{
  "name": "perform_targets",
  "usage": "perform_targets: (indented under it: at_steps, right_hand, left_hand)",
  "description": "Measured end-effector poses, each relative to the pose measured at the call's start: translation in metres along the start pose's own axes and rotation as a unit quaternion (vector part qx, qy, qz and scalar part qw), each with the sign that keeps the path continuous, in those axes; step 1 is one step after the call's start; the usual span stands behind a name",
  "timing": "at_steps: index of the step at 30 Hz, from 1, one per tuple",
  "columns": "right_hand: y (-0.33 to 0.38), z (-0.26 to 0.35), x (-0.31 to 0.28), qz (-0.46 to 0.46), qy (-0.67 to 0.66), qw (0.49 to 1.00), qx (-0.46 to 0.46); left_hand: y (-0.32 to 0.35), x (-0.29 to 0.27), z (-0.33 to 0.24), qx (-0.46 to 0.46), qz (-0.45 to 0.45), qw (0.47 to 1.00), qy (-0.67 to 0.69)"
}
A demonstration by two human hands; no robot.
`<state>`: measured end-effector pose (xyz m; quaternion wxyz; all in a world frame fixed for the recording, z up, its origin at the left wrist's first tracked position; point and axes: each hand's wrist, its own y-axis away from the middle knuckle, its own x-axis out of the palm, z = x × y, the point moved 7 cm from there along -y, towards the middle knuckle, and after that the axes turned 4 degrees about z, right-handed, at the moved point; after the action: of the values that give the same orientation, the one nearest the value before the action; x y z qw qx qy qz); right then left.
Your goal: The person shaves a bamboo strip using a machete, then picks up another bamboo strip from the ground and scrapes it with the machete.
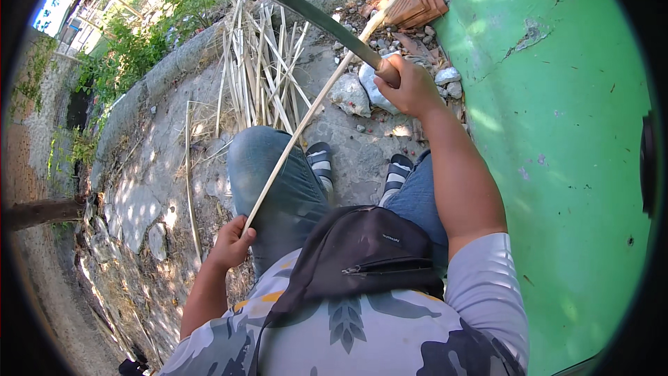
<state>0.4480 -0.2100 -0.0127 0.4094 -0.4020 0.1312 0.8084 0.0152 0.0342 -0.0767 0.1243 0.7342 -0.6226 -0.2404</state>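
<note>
My right hand (410, 87) is closed round the wooden handle of a machete (306, 14). Its long, dark, curved blade points up and to the left. My left hand (232, 242) pinches the near end of a long, pale split-wood strip (303, 125), perhaps bamboo. From there the strip slants up across my left knee and runs on past the upper edge of the view. The blade crosses the strip just ahead of the handle; whether the two touch I cannot tell.
Beyond my knees lies a loose pile of pale strips (261, 63). White rocks (350, 95) and stacked orange bricks (417, 5) stand beside the green surface (557, 132) on the right. A low concrete curb (139, 97) curves along the left, with green plants (129, 56) behind it.
</note>
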Motion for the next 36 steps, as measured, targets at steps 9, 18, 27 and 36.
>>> perform_targets:
  at_steps: [9,18,27,36]
  right_hand:
    - [0.009,0.031,-0.034,-0.033,0.222,0.969,-0.102]
    - [-0.012,0.045,-0.031,0.068,0.263,0.958,-0.092]
    - [0.000,0.020,0.047,0.024,-0.027,0.998,-0.052]
    - [-0.019,-0.024,0.021,-0.002,0.011,1.000,0.003]
  left_hand:
    - [-0.002,0.001,0.001,-0.016,0.009,0.997,0.076]
    - [-0.007,0.000,0.002,0.011,0.014,0.997,0.080]
    - [-0.004,-0.002,0.005,-0.024,0.031,0.992,0.120]
    - [0.004,0.003,-0.014,-0.039,-0.025,0.999,0.012]
